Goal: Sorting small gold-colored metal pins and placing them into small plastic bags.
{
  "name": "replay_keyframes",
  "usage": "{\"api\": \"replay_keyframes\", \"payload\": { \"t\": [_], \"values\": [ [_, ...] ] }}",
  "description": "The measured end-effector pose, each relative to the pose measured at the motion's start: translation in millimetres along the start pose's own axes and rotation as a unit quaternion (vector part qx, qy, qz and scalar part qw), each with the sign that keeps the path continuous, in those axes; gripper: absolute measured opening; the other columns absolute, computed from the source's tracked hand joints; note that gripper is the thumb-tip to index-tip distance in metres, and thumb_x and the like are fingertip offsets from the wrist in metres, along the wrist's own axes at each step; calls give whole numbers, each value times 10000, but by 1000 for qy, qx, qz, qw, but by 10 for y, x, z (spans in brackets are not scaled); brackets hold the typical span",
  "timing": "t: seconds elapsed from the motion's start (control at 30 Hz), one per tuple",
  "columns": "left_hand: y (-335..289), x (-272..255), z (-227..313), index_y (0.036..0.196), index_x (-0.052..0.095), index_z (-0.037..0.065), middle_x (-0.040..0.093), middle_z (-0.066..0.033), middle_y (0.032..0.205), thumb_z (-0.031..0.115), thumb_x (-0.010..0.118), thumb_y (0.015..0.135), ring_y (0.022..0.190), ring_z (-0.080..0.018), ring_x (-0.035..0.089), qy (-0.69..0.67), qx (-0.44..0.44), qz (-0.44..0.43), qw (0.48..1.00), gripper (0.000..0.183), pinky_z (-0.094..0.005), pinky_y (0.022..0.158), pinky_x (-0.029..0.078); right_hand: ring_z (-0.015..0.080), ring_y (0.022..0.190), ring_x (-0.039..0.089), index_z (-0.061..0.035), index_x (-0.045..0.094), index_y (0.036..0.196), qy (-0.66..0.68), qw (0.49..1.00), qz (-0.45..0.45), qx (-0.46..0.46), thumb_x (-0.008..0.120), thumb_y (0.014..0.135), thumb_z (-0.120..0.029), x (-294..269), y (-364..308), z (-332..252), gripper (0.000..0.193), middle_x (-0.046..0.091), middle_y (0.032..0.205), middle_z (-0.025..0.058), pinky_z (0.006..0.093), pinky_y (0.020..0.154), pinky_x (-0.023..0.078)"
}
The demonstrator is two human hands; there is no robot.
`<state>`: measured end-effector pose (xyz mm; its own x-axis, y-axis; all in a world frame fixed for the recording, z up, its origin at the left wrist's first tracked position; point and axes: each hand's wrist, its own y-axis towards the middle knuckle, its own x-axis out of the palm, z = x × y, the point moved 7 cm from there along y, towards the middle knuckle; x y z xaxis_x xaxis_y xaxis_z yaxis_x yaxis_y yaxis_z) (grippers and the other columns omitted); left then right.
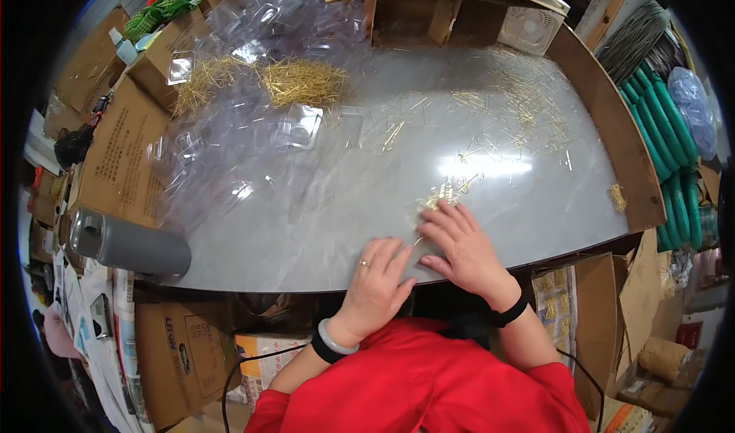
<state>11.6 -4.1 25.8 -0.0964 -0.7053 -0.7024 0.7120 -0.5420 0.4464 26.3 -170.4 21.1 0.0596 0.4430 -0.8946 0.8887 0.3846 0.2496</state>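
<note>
My right hand [462, 251] lies palm down with its fingers stretched over a small heap of gold metal pieces [445, 194] near the front edge of the table. The fingertips touch the pieces, and a clear plastic blister [414, 215] seems to lie partly under them. Just to the left, my left hand [374, 280] rests at the table edge, fingers extended and nothing visible in them. A thin gold pin [418, 241] lies between the two hands. What is under my right palm is hidden.
Clear plastic blisters [230, 153] cover the table's left side, with a pile of gold pins [305, 82] on them. More loose gold pins [528, 104] lie scattered at the far right. A grey bottle [134, 245] lies at the left corner. Cardboard walls [612, 127] border the grey tabletop [306, 241].
</note>
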Motion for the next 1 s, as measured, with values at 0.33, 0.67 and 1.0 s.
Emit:
{"api": "replay_keyframes", "payload": {
  "t": [0.33, 0.67, 1.0],
  "values": [
    [-29, 33, -32, 1237, 598, -60, 542, -210, 1305, 106, 771, 822, 1240, -437, 503, 67, -11, 10, 998, 480, -528, 1087, 408, 391, 1444, 372, -46, 512, 1437, -124, 986, 59, 93, 613, 978, -326, -42, 1, 200, 547, 458, 1532, 153, 562, 1204, 246],
    [-44, 59, -42, 1213, 615, -50, 549, -194, 1270, 135, 759, 849, 1218, -416, 518, 76, -2, 14, 997, 433, -560, 1101, 398, 405, 1395, 421, -23, 576, 1312, -27, 998, 46, -19, 667, 930, -161, 41, -15, -180, 416, 532, 1423, 170, 508, 1167, 353],
    [-61, 43, -57, 1202, 620, -38, 561, -177, 1239, 126, 773, 840, 1197, -380, 540, 55, 0, 20, 998, 425, -561, 1096, 405, 432, 1328, 457, -29, 591, 1203, 87, 970, 179, 136, 723, 846, -54, -162, -144, 171, 382, 562, 1296, 182, 501, 1102, 402]
  ]
}}
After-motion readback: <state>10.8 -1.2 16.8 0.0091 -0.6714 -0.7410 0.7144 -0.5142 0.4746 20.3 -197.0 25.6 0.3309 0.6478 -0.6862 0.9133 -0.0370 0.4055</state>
